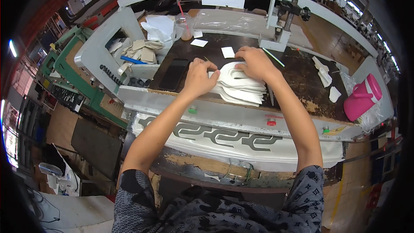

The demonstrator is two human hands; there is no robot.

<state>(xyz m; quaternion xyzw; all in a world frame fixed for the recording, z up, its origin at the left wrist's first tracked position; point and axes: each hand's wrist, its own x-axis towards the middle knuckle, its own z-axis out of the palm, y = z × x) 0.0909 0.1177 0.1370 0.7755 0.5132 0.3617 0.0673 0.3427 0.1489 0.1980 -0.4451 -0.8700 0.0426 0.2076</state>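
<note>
A stack of white cut pieces [239,91] with a curved, looped outline lies near the front edge of the dark worktop [297,75]. My left hand [199,77] is closed on its left end, fingers curled and thumb against the edge. At the far right side of the stack, my right hand [255,63] grips it from above with bent fingers. The fingertips of the right hand are partly hidden. Left of my left hand lies a black smartphone [173,73]. A small white piece [227,52] rests just beyond the stack.
Below the worktop, white sheets [196,140] show cut-out shapes. A green button [192,110] and a red button [271,122] sit on the front rail. A pink jug [363,99] stands at right; a cup with a straw [185,28] is behind. Scraps [144,51] fill the left side.
</note>
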